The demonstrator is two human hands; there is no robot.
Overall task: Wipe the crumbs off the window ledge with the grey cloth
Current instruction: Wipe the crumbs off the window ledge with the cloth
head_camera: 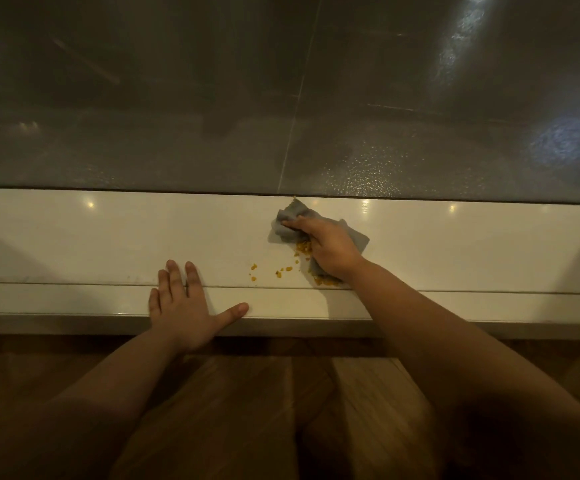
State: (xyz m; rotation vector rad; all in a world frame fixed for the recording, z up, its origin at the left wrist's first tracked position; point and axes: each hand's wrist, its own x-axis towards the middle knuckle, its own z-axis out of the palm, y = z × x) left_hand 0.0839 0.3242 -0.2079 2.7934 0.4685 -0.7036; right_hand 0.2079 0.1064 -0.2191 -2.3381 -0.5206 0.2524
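Our right hand point(330, 251) lay on top of the grey cloth point(352, 235), pressing it down on the white window ledge point(91, 237). The forefinger was stretched out along the cloth and the other fingers were curled in, bunching the fabric beneath them, so the hand had hold of the cloth and nothing else. The cloth spread out from the grip on three sides. One crumpled end reached past the fingertips toward the foot of the window pane point(177, 116), one corner stuck out to the right of the knuckles, and a fold ran back under the wrist.

The orange crumbs point(303, 248) were thickest right against the curled fingers, at the cloth's near edge. A second small heap sat under the wrist by the groove along the ledge. A few loose bits lay apart, to the left of the grip and a little nearer to us.

Well left of the grip and nearer to us, our left hand point(179, 308) rested flat on the ledge's front lip, with the fingers straight, the thumb spread toward the right, and nothing held. Below both arms was the wooden floor point(361, 393).
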